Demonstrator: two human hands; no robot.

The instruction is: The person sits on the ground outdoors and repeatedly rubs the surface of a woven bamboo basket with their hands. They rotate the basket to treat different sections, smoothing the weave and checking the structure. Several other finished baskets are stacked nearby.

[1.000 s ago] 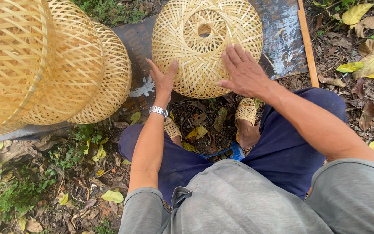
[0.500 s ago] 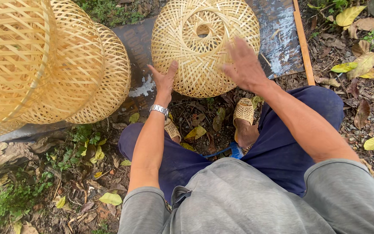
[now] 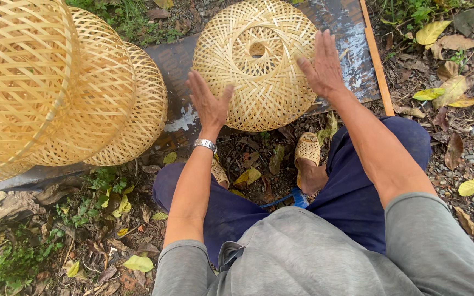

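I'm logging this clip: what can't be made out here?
- Head view: the basket's underside is hidden by its own dome.
- Left hand: its palm faces away, so contact with the basket is unclear.
- The stacked baskets are cut off by the left edge.
- The left sandal is mostly hidden behind the forearm.

r hand slid to basket's right edge, fingers straightened.

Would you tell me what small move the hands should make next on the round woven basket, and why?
Probably close both palms onto the woven basket to steady it: the left hand is open at its lower left edge and the right hand lies flat on its right side, neither gripping it.
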